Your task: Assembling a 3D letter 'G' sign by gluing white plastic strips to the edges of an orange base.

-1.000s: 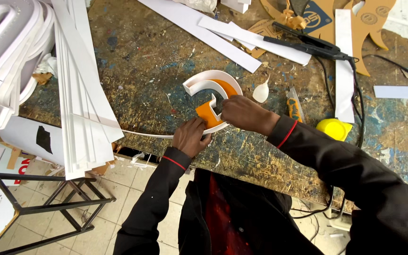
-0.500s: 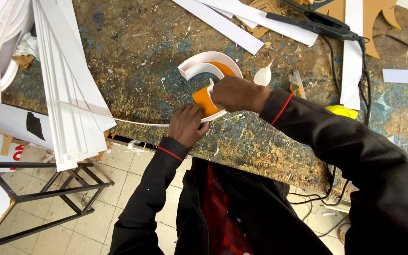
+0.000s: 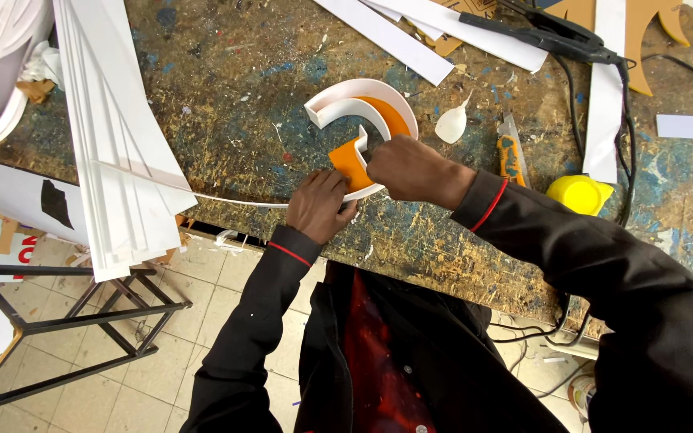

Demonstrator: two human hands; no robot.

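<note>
— near the table's front edge, what do the hands have?
— a curved channel letter (image 3: 362,120), white walls around an orange face. it lies flat on the workbench (image 3: 234,88). the left hand (image 3: 320,204) pinches its lower rim, where a thin white strip (image 3: 234,200) trails off leftward along the bench edge. the right hand (image 3: 411,170) is clenched over the letter's inner end, pressing on the orange part; what its fingertips grip i cannot tell.
— any packages or signs about?
— a small white squeeze bottle (image 3: 451,123) just right of the letter, an orange utility knife (image 3: 510,152) beside it, and a yellow cap-shaped thing (image 3: 580,194) near the right sleeve. a stack of long white strips (image 3: 114,136) leans over the left edge. below it, white boards (image 3: 26,200), one with a black patch, one with red marks.
— and the surface, the room?
— the bench top is worn chipboard, blotched with blue and brown paint. a black glue gun (image 3: 539,36) and its cable lie at the far side, with brown card cutouts (image 3: 643,40). underneath: beige floor tiles (image 3: 202,321) and a black metal frame (image 3: 66,321).
</note>
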